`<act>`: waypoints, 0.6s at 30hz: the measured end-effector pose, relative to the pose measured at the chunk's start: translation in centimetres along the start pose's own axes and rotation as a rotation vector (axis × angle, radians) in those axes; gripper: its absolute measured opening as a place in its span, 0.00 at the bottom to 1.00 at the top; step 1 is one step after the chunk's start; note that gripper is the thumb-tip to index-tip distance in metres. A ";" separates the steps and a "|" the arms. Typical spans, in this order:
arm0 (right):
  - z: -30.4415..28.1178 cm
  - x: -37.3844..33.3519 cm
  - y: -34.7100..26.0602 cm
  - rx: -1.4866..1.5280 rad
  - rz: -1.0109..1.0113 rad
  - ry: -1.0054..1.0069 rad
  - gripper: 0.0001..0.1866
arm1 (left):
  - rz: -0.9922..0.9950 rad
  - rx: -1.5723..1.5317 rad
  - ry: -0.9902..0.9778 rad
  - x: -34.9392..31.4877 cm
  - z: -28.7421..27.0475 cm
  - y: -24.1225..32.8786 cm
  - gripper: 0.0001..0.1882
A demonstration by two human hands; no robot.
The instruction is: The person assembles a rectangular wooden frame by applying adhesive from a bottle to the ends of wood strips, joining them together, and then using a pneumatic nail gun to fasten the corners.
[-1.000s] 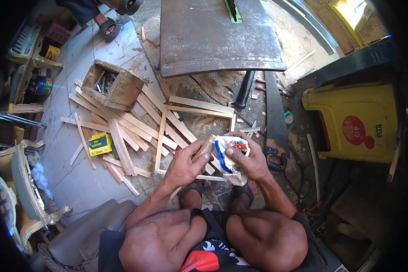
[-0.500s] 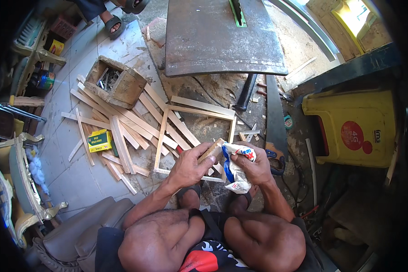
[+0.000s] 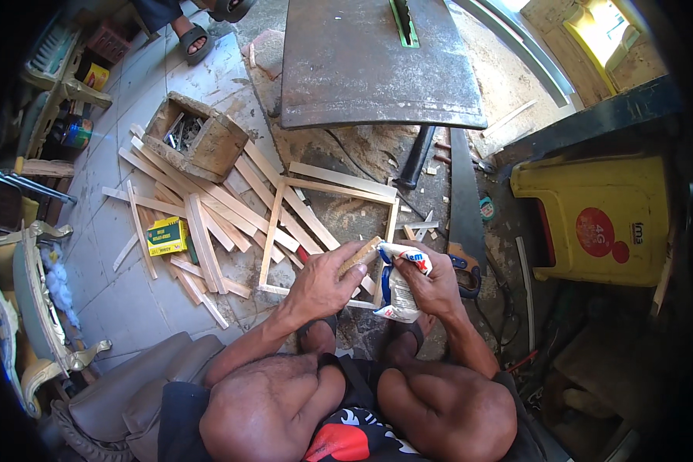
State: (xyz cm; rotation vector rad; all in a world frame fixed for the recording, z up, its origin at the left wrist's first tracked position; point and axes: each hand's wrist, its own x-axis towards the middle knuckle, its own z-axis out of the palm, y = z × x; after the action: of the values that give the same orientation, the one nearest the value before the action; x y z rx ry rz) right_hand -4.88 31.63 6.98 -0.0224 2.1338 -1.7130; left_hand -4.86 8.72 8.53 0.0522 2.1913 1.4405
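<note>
My left hand (image 3: 325,281) grips a short wooden strip (image 3: 362,257) between thumb and fingers, one end pointing up to the right. My right hand (image 3: 434,286) is closed round a crumpled white and blue glue pouch (image 3: 396,299). The pouch's top meets the far end of the strip; whether glue is coming out cannot be made out. Beyond and below my hands, a rectangular frame of thin wooden strips (image 3: 272,235) lies on the floor, its near right corner partly hidden by my hands and the pouch.
Loose wooden strips (image 3: 231,206) lie left of the frame, near a wooden box (image 3: 219,146) of metal bits and a yellow-green carton (image 3: 166,237). A handsaw (image 3: 463,192) and yellow stool (image 3: 593,219) are right. Ahead stands a saw table (image 3: 369,73); another person's foot (image 3: 192,40) is far left.
The glue pouch has turned slightly in my right hand, and its lower end looks more squeezed together. My left hand keeps its grip on the strip, nearly unmoved.
</note>
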 end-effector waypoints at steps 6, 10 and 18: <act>0.0 0.0 -0.2 -0.122 -0.122 0.062 0.11 | 0.013 0.027 0.002 0.2 0.3 0.2 0.21; -0.1 -0.1 -0.3 -0.181 -0.143 0.101 0.10 | 0.037 0.018 0.005 0.3 0.5 0.0 0.22; 0.1 0.0 0.0 -0.304 -0.244 0.156 0.09 | 0.032 0.001 -0.005 0.5 0.7 0.4 0.21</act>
State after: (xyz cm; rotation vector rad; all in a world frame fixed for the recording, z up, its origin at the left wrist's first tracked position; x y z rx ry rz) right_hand -4.82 31.53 7.00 -0.2518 2.5819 -1.5396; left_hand -5.06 9.64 8.52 0.0912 2.1966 1.4547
